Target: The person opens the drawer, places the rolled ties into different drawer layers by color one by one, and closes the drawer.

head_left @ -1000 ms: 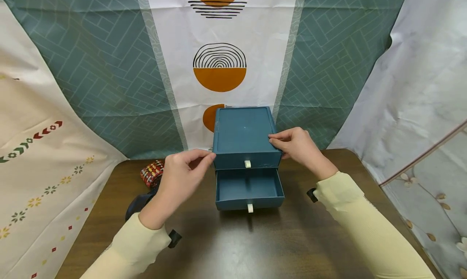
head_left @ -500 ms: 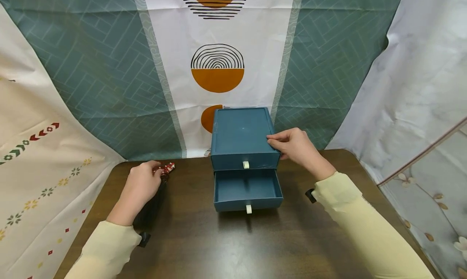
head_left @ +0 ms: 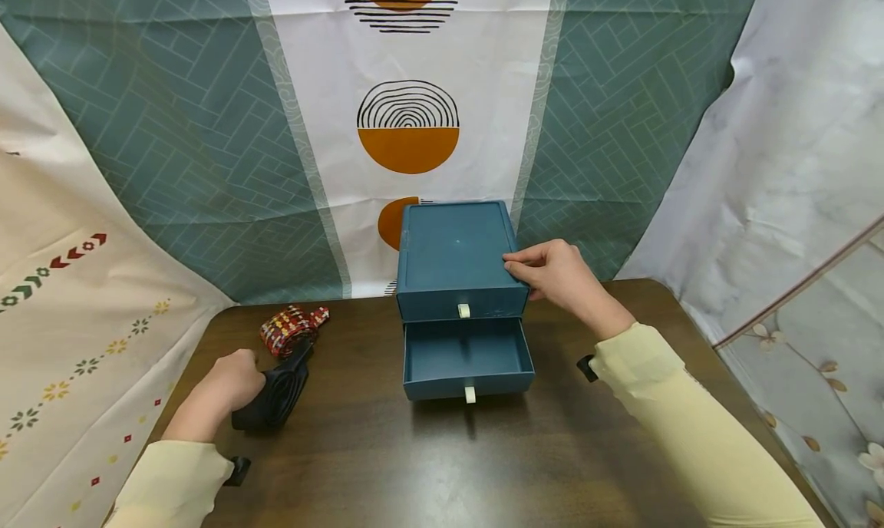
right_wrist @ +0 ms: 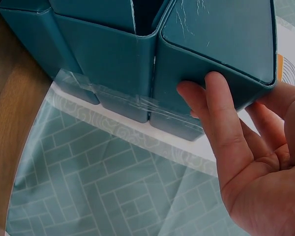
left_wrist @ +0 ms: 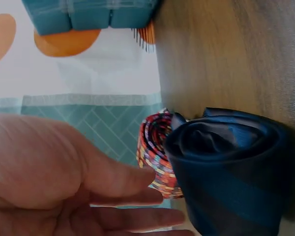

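Teal drawer unit (head_left: 456, 245) x1, 1 drawer (head_left: 438, 387) out, R hand (head_left: 558, 276) gripping unit, 1 dark tie (head_left: 275, 397), 1 red tie (head_left: 286, 330), L hand (head_left: 233, 379) straight-fingered, cropped in wrist cam

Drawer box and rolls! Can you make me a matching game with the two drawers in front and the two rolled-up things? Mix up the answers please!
Things:
1. Top drawer
2. Drawer just under it
3. Patterned roll
4. Dark blue roll

Clues:
A. Red and yellow, with other colours too
B. Pulled open
C. Right by the left grip
D. Closed

Right pairs: 1-D, 2-B, 3-A, 4-C.
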The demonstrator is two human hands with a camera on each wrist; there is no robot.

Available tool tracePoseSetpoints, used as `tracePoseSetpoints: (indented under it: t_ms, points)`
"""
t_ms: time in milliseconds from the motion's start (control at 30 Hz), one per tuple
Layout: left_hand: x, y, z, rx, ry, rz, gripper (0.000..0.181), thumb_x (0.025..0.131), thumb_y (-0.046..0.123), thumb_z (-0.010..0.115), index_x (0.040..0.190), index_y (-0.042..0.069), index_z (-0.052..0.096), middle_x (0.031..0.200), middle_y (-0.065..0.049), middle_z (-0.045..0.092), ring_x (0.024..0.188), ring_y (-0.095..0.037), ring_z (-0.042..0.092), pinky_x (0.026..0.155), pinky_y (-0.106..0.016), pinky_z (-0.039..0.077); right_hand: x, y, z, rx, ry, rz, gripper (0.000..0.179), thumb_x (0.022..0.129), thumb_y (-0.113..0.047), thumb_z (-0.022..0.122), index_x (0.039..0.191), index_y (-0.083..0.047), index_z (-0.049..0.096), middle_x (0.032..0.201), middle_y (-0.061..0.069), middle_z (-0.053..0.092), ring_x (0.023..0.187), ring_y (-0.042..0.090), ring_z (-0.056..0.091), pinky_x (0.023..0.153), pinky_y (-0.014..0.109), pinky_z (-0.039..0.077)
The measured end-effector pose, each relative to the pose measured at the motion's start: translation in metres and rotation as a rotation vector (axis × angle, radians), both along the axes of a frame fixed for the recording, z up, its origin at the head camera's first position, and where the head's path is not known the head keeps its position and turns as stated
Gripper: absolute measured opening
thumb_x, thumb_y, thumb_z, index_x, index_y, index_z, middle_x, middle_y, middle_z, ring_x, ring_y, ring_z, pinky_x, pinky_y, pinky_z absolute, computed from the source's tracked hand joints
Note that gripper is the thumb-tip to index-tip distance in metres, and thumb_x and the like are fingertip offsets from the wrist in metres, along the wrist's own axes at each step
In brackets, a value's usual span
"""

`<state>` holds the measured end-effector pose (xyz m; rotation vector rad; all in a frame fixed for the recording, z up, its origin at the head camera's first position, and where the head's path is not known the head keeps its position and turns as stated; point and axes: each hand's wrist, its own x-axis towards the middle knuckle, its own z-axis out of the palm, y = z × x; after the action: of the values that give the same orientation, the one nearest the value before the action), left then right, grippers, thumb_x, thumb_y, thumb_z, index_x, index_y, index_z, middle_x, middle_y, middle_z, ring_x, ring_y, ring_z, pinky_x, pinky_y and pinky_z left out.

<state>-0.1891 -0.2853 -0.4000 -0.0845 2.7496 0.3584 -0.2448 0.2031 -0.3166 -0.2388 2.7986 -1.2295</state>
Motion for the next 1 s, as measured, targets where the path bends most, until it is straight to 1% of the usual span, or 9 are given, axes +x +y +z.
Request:
tracePoseSetpoints:
  t_ms: [100, 200, 300, 433, 533, 700, 833, 933, 1000]
  points:
    - [0.003, -0.003, -0.002, 0.017, -0.047, -0.005, 0.04, 0.08, 0.01, 0.045, 0.11, -0.017, 0.051, 0.107, -0.036, 0.055, 0.087, -0.041, 0.057, 0.068, -0.043, 0.048, 0.0, 0.0, 0.001, 0.001, 0.0, 0.002, 0.032, 0.087, -0.042, 0.063, 0.116, -0.03, 0.067, 0.113, 0.002, 0.068, 0.065, 0.019, 0.066, 0.066, 0.037, 0.057]
    - [0.004, -0.006, -0.005, 0.019, -0.062, -0.009, 0.039, 0.08, 0.01, 0.044, 0.107, -0.017, 0.05, 0.103, -0.033, 0.056, 0.08, -0.033, 0.054, 0.065, -0.039, 0.047, 0.0, -0.001, 0.001, 0.003, -0.002, 0.006, 0.032, 0.087, -0.043, 0.063, 0.117, -0.03, 0.067, 0.114, 0.002, 0.068, 0.065, 0.02, 0.066, 0.065, 0.036, 0.057]
    - [0.005, -0.009, -0.008, 0.031, -0.049, 0.003, 0.038, 0.078, 0.009, 0.045, 0.105, -0.016, 0.051, 0.098, -0.029, 0.058, 0.077, -0.031, 0.053, 0.063, -0.039, 0.046, 0.0, -0.001, 0.001, 0.007, -0.003, 0.006, 0.032, 0.087, -0.043, 0.063, 0.116, -0.031, 0.067, 0.115, 0.001, 0.067, 0.065, 0.019, 0.066, 0.063, 0.032, 0.057]
    - [0.004, -0.009, -0.013, 0.033, -0.025, 0.017, 0.032, 0.082, 0.015, 0.056, 0.097, -0.013, 0.055, 0.087, -0.021, 0.06, 0.074, -0.028, 0.053, 0.064, -0.037, 0.046, 0.001, -0.001, 0.001, 0.009, -0.004, 0.0, 0.032, 0.087, -0.043, 0.063, 0.116, -0.031, 0.067, 0.115, 0.001, 0.067, 0.067, 0.018, 0.066, 0.063, 0.032, 0.057]
    - [0.003, -0.007, -0.016, 0.032, -0.033, 0.038, 0.044, 0.084, 0.027, 0.066, 0.098, -0.013, 0.056, 0.085, -0.018, 0.06, 0.073, -0.026, 0.054, 0.064, -0.037, 0.046, 0.0, -0.001, 0.0, 0.004, -0.008, -0.002, 0.033, 0.086, -0.043, 0.063, 0.117, -0.031, 0.066, 0.115, 0.002, 0.067, 0.068, 0.019, 0.066, 0.064, 0.034, 0.057]
    - [0.004, -0.004, -0.018, 0.06, -0.037, 0.053, 0.064, 0.081, 0.043, 0.069, 0.103, -0.015, 0.053, 0.09, -0.021, 0.059, 0.079, -0.028, 0.054, 0.068, -0.041, 0.047, 0.0, -0.002, -0.001, 0.007, -0.011, -0.005, 0.034, 0.086, -0.044, 0.063, 0.117, -0.031, 0.066, 0.115, 0.002, 0.067, 0.068, 0.023, 0.066, 0.065, 0.035, 0.057]
    - [0.007, -0.002, -0.022, 0.149, -0.046, 0.078, 0.061, 0.081, 0.047, 0.067, 0.1, -0.009, 0.049, 0.089, -0.019, 0.056, 0.077, -0.028, 0.052, 0.061, -0.038, 0.046, 0.0, -0.002, -0.001, 0.01, -0.005, -0.005, 0.034, 0.086, -0.044, 0.063, 0.117, -0.031, 0.066, 0.115, 0.002, 0.067, 0.066, 0.022, 0.066, 0.065, 0.035, 0.057]
    - [0.009, -0.001, -0.026, 0.265, -0.09, 0.146, 0.062, 0.082, 0.046, 0.066, 0.105, -0.006, 0.041, 0.093, -0.022, 0.051, 0.075, -0.028, 0.054, 0.054, -0.037, 0.051, 0.001, -0.002, -0.001, 0.014, -0.003, -0.006, 0.033, 0.087, -0.044, 0.063, 0.117, -0.031, 0.066, 0.115, 0.002, 0.067, 0.066, 0.021, 0.066, 0.063, 0.032, 0.057]
    - [0.01, -0.001, -0.029, 0.344, -0.125, 0.2, 0.064, 0.083, 0.045, 0.066, 0.111, -0.005, 0.036, 0.098, -0.026, 0.048, 0.074, -0.03, 0.057, 0.052, -0.041, 0.054, 0.001, -0.001, -0.001, 0.015, -0.003, -0.008, 0.033, 0.087, -0.044, 0.063, 0.117, -0.031, 0.066, 0.115, 0.002, 0.067, 0.066, 0.021, 0.066, 0.062, 0.031, 0.057]
